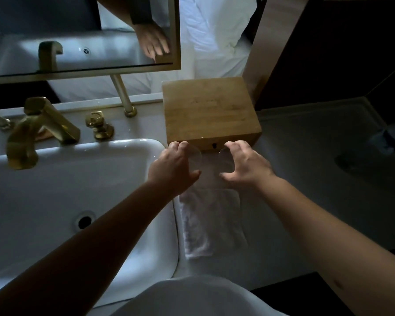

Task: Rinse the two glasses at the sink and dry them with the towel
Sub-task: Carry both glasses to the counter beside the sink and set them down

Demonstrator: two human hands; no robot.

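Observation:
Two clear glasses stand side by side on the counter in front of a wooden box, right of the sink. My left hand (173, 165) curls over the left glass (194, 158), fingers on its rim. My right hand (245, 164) curls over the right glass (225, 158) the same way. Both glasses are faint and partly hidden by my fingers. A white folded towel (211, 222) lies on the counter just below the glasses. The white sink (55, 183) with a drain hole fills the left side.
A brass faucet (32, 131) and brass knob (98, 125) stand behind the basin. The wooden box (210, 110) sits behind the glasses. A framed mirror (82, 35) hangs above on brass posts. The dim grey counter (306, 169) runs right, with a dark object at far right.

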